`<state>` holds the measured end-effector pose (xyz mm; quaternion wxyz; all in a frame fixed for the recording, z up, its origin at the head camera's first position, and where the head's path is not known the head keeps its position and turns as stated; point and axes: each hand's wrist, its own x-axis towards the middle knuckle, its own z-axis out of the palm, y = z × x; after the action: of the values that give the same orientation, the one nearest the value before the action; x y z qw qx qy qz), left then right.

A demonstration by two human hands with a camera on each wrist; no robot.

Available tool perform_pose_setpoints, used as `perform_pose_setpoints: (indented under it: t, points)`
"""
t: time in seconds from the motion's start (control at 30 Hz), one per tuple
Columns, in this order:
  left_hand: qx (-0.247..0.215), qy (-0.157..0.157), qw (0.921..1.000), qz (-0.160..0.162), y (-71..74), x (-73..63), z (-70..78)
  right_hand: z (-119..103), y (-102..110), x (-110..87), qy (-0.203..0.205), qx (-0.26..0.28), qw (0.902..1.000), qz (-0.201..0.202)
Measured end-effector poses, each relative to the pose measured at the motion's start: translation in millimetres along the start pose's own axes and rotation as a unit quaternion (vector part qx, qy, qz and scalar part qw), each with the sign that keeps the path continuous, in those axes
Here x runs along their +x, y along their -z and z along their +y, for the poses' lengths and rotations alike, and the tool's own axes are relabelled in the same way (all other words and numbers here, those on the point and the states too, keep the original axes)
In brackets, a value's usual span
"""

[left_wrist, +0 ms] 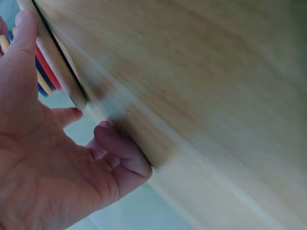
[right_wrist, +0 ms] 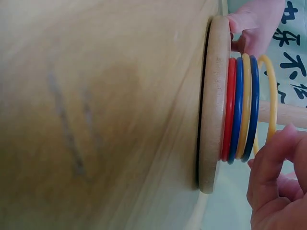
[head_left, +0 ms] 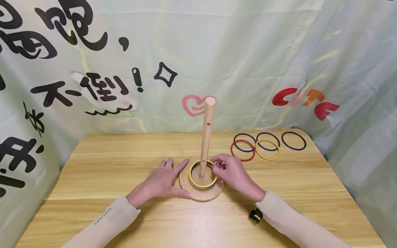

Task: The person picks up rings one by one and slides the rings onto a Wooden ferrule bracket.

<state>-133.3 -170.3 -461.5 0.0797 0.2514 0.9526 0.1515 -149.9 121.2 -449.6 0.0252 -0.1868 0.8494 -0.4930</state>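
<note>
A round wooden base [head_left: 203, 196] carries an upright wooden peg [head_left: 207, 137]. Red [right_wrist: 228, 110], blue [right_wrist: 236, 110], yellow [right_wrist: 246, 110] and dark blue [right_wrist: 254, 110] rings lie stacked around the peg's foot. My right hand [head_left: 234, 172] pinches another yellow ring [right_wrist: 274, 88] by its right side between thumb and fingers. That ring encircles the peg and sits tilted just above the stack. To the left, my left hand [head_left: 162, 177] rests with thumb and index finger spread along the base's edge, its other fingers loosely bent.
At the table's back right lie two blue rings [head_left: 234, 137] [head_left: 268, 133], a red ring [head_left: 243, 160], a yellow ring [head_left: 267, 159] and a black ring [head_left: 294, 149]; the red and yellow overlap the blue ones. A printed curtain [head_left: 242, 51] hangs behind the wooden table [head_left: 124, 151].
</note>
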Motion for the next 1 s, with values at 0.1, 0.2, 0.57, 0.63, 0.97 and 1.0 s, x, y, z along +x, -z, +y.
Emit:
perform_pose_setpoints:
  t: [0.1, 0.2, 0.57, 0.63, 0.97, 1.0]
  points:
    - [0.002, -0.001, 1.0000, 0.000, -0.2, 0.1, -0.2, 0.7, -0.8, 1.0, 0.002, -0.017, 0.9998, -0.003]
    - [0.003, -0.001, 1.0000, 0.000, -0.2, 0.1, -0.5, 0.6, -1.4, 1.8, 0.007, -0.037, 0.9993, -0.005]
    - [0.003, 0.002, 1.0000, 0.000, 0.4, -0.6, 0.7, -5.7, 7.0, -4.6, -0.002, -0.040, 0.9991, 0.015]
    - [0.004, 0.002, 1.0000, 0.000, 0.3, -0.6, 1.0, -4.1, 12.4, -8.4, -0.001, -0.037, 0.9990, 0.025]
    - [0.002, 0.004, 1.0000, -0.004, 1.8, -0.1, 2.9, 18.9, 60.8, -31.4, -0.035, -0.047, 0.9944, 0.087]
    - [0.001, 0.003, 1.0000, -0.004, 2.0, -0.2, 3.1, 22.2, 67.4, -33.5, -0.038, -0.051, 0.9934, 0.095]
